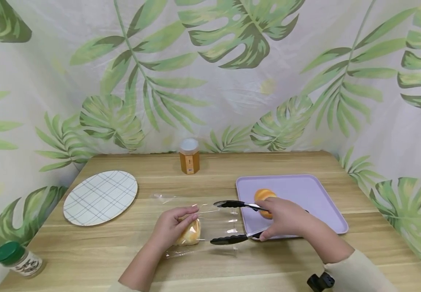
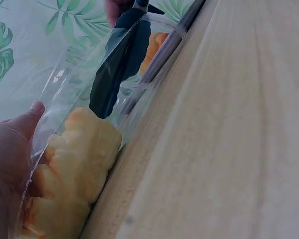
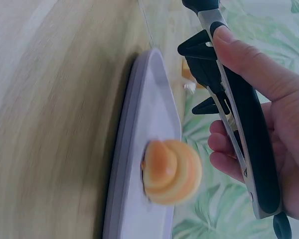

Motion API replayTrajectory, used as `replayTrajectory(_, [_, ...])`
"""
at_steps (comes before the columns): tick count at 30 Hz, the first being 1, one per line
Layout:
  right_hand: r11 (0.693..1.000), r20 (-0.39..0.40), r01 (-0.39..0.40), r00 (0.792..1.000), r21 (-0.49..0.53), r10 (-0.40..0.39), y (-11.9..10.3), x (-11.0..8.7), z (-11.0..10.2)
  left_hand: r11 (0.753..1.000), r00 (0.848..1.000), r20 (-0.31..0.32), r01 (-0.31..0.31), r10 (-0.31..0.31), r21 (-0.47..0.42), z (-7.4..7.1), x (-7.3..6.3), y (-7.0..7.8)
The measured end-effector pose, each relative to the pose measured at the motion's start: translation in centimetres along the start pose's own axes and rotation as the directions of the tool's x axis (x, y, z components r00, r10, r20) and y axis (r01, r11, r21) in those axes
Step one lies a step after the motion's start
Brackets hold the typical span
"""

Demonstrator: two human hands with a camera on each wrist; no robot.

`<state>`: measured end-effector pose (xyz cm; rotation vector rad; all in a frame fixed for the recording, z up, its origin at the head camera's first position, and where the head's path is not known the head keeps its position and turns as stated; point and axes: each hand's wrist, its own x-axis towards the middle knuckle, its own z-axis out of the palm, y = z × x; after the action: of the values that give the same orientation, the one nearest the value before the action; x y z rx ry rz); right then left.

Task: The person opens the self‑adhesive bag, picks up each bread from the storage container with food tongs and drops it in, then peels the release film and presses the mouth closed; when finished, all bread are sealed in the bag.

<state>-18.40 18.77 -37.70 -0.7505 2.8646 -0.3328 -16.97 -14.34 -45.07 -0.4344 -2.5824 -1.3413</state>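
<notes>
On the near part of the table lies a clear plastic bag (image 1: 220, 222), with a golden bread roll (image 1: 192, 232) inside it. My left hand (image 1: 172, 228) holds the bag around this roll, thumb on the film in the left wrist view. The right hand (image 1: 288, 217) grips kitchen tongs (image 3: 254, 144) by their black and steel handles. The black tong tips (image 1: 228, 239) are spread apart at the open side of the bag, with no bread between them. Another roll, swirled orange (image 3: 172, 172), sits on the lilac tray (image 1: 305, 190) beneath the right hand.
A checked oval plate (image 1: 101, 198) lies at the left. Near the front left corner stands a shaker with a green lid (image 1: 9, 253). An amber jar (image 1: 189, 157) stands at the back, before a leaf-patterned cloth (image 1: 225, 101).
</notes>
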Motion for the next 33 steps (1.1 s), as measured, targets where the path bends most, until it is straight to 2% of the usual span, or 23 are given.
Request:
replayTrajectory(7, [0.998,-0.059,-0.031,0.998,0.054,0.035,2.3,-2.9,-0.7,1.0,1.0,-0.001,0.026,-0.026,0.018,0.2,0.4,-0.4])
replayTrajectory(12, [0.988,-0.129,-0.11,0.984,0.107,0.124,3.8,-5.6,-0.8,0.999,0.999,0.0,0.043,-0.044,0.03,0.1,0.8,-0.5])
replayTrajectory(17, [0.963,-0.216,-0.203,0.947,0.177,0.24,4.8,-8.1,0.1,0.999,0.999,-0.007,0.031,-0.031,0.027,0.1,1.1,-0.6])
replayTrajectory(21, [0.938,-0.257,-0.273,0.911,0.214,0.323,5.1,-9.3,1.5,1.0,1.0,-0.017,0.009,-0.009,0.02,0.1,1.0,-0.5])
replayTrajectory(27, [0.877,-0.197,-0.422,0.863,0.229,0.466,4.7,-9.8,3.0,1.0,1.0,-0.024,-0.006,0.007,0.023,0.1,0.9,-0.5])
replayTrajectory(30, [0.845,-0.161,-0.478,0.839,0.239,0.521,4.3,-9.6,3.5,1.0,1.0,-0.02,-0.006,0.006,0.018,0.0,0.9,-0.4])
replayTrajectory(33, [0.825,-0.144,-0.516,0.82,0.231,0.553,3.9,-9.4,3.8,1.0,1.0,-0.017,-0.004,0.005,0.016,0.1,0.9,-0.4])
